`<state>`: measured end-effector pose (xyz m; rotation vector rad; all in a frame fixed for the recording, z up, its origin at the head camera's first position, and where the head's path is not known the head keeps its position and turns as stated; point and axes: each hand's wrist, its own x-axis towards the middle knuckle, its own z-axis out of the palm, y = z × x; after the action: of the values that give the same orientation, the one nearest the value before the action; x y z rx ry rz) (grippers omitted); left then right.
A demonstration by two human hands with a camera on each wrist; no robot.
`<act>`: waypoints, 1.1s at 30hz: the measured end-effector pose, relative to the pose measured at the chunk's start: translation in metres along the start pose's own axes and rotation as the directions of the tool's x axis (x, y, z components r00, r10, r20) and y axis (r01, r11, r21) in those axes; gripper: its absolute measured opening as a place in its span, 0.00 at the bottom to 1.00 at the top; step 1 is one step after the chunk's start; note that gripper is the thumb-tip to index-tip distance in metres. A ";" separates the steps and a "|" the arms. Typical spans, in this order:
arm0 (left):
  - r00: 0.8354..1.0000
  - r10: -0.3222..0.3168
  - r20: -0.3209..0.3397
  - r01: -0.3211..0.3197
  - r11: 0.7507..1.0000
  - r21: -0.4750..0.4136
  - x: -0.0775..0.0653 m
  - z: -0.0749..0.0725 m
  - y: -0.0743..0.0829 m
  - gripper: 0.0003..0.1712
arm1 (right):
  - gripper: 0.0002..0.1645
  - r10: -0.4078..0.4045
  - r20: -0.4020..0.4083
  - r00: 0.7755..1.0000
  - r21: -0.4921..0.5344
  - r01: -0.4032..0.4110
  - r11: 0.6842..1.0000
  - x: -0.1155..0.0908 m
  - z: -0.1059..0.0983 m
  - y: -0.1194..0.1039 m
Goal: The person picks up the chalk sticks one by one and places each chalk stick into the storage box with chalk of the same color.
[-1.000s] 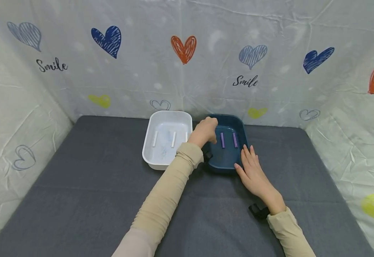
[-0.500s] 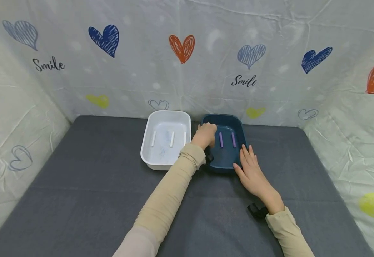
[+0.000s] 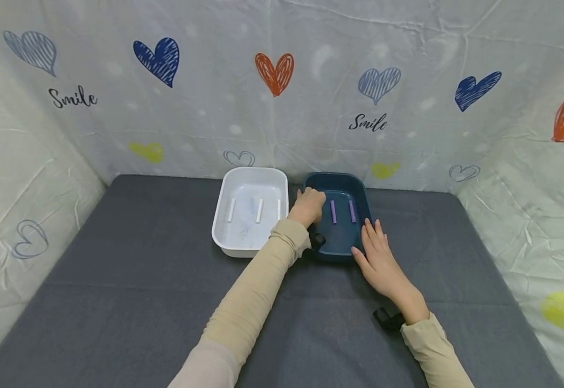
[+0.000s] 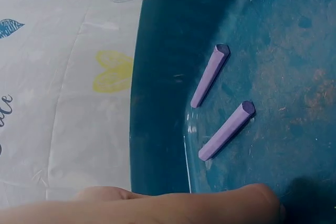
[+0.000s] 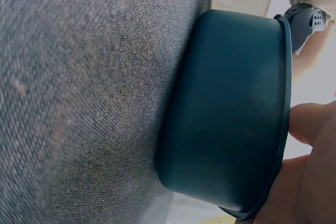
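Note:
My left hand (image 3: 308, 206) reaches down over the left part of a dark blue tray (image 3: 342, 240), its knuckles up and its fingertips hidden; I cannot tell whether it holds anything. Beside it, two purple chalk sticks (image 3: 333, 212) lie roughly parallel on the tray floor. Seen from the left wrist, a finger (image 4: 231, 205) crosses the bottom of the picture, below the nearer purple chalk stick (image 4: 227, 130). My right hand (image 3: 383, 261) rests with straight fingers along the tray's right rim. In the right wrist view its fingers (image 5: 310, 121) touch the rim above the tray's outer wall (image 5: 220, 108).
A white tray (image 3: 243, 240) stands just left of the blue one, with three white chalk sticks (image 3: 259, 210) lying in a row inside. Both stand on a grey cloth (image 3: 131, 280). A pale fabric backdrop (image 3: 320, 43) printed with hearts rises behind the table.
My left hand has drawn back slightly toward me and lower over the blue tray's left side. My right hand stays at the right rim. The two purple chalk sticks have not moved.

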<state>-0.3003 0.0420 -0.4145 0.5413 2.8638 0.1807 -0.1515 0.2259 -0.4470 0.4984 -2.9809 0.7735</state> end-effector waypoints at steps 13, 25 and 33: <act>0.999 0.003 0.040 -0.003 1.000 0.007 0.001 -0.002 0.001 0.23 | 0.43 0.009 0.011 1.000 0.001 -0.009 1.000 0.000 0.001 0.002; 1.000 0.030 0.007 -0.029 0.995 -0.094 0.003 -0.005 -0.004 0.25 | 0.42 0.005 -0.002 1.000 -0.006 -0.005 1.000 -0.001 0.001 0.001; 0.996 0.074 -0.043 -0.080 0.982 -0.171 -0.001 -0.015 -0.007 0.13 | 0.42 -0.006 0.004 1.000 -0.025 0.006 1.000 0.001 -0.001 0.002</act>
<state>-0.3049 0.0338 -0.4010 0.6198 2.8271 0.4511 -0.1533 0.2280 -0.4471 0.5075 -2.9869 0.7350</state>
